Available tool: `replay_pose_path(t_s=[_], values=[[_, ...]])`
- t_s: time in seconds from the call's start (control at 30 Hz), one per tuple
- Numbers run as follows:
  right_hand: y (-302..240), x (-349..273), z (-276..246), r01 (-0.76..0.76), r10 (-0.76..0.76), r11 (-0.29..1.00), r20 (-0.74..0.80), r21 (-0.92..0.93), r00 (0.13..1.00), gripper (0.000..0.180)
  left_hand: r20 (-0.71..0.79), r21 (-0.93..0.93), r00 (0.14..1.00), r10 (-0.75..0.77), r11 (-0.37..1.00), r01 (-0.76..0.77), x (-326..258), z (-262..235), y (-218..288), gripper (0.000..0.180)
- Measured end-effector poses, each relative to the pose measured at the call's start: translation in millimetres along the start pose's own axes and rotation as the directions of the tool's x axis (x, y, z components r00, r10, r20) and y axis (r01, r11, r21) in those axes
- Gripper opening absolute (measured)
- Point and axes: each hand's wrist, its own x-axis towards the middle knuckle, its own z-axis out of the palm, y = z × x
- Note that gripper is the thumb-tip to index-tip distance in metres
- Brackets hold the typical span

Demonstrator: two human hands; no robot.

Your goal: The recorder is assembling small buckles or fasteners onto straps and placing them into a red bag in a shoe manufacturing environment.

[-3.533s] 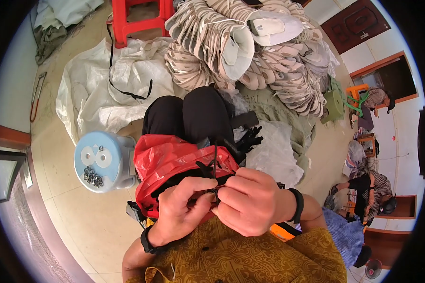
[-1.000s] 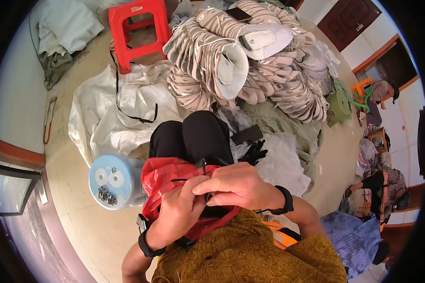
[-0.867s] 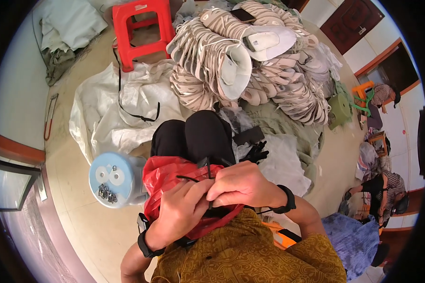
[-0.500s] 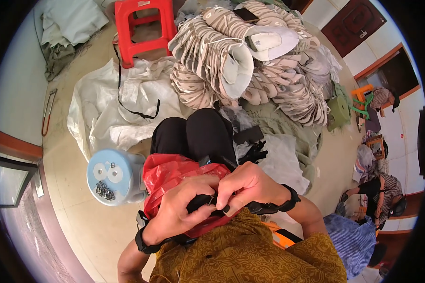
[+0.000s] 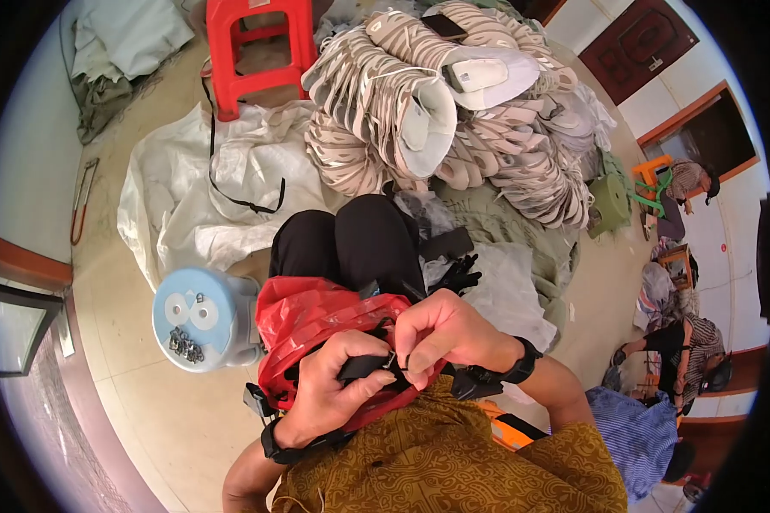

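close in, both hands meet over the lap: the left hand (image 5: 334, 398) wraps shut around a black strap (image 5: 364, 368), whose long axis runs left to right toward the right hand (image 5: 445, 333), which pinches its small metal buckle (image 5: 391, 362) at the nearer end. wrists bend inward, fingers curled. under them lies a red plastic bag (image 5: 308, 316). farther left stands a blue stool (image 5: 198, 318); beyond, stacked shoe uppers (image 5: 402, 103).

The left hand (image 5: 334, 389) is now seen lower on the black strap (image 5: 364, 368), gripped flat across the red bag (image 5: 316, 316). The right hand (image 5: 441, 333) is brought down beside it, pinching the strap's metal piece (image 5: 391, 361) instead of being raised over the bag.
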Motion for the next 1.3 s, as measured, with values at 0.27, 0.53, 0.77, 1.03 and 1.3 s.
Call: replay_pose_path(t_s=[0.27, 0.53, 0.77, 1.03, 1.3], values=[[-4, -4, 8, -0.016, 0.016, 1.0, -0.079, 0.004, 0.997, 0.011, -0.05, 0.033, 0.991, 0.121, 0.992, -0.119, -4, 7, 0, 0.025], [-3, -3, 8, -0.025, 0.026, 1.0, -0.098, 0.01, 0.995, 0.015, -0.113, 0.101, 0.979, 0.171, 0.982, -0.16, -3, 11, 4, 0.025], [-5, -4, 14, 0.065, -0.067, 0.998, -0.157, -0.021, 0.985, 0.014, -0.158, 0.066, 0.981, 0.11, 0.993, -0.101, -2, 13, 6, 0.021], [1, -8, 19, 0.136, -0.145, 0.989, -0.22, -0.058, 0.965, 0.015, -0.159, -0.162, 0.983, 0.09, 0.98, -0.116, 3, 15, 9, 0.016], [-4, -7, 20, 0.134, -0.142, 0.99, -0.196, -0.054, 0.97, 0.012, -0.107, -0.431, 0.98, -0.166, 0.896, 0.104, 1, 13, 9, 0.024]])
